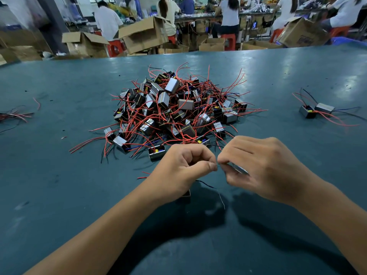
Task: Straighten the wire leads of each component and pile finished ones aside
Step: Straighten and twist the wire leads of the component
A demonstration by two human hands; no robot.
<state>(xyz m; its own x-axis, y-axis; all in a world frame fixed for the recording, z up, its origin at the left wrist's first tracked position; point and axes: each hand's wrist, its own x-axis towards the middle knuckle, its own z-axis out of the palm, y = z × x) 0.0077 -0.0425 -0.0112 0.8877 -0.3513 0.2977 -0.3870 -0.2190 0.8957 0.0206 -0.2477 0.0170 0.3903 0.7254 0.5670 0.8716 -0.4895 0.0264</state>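
Observation:
A big heap of small metal-cased components (174, 112) with tangled red, black and blue leads lies mid-table. In front of it my right hand (264, 167) grips one silver component (239, 169), mostly hidden under the fingers. My left hand (182, 169) pinches a thin wire lead (206, 184) close to the right fingertips; the black lead trails down and ends in a bare strand. Another component's corner (186, 193) peeks from under my left wrist. Two components (315, 111) with leads lie apart at the right.
The work surface is a dark teal table (79, 195). A bundle of loose leads (14, 116) lies at its left edge. Beyond the far edge stand open cardboard boxes (143, 34), red stools, and several people at benches.

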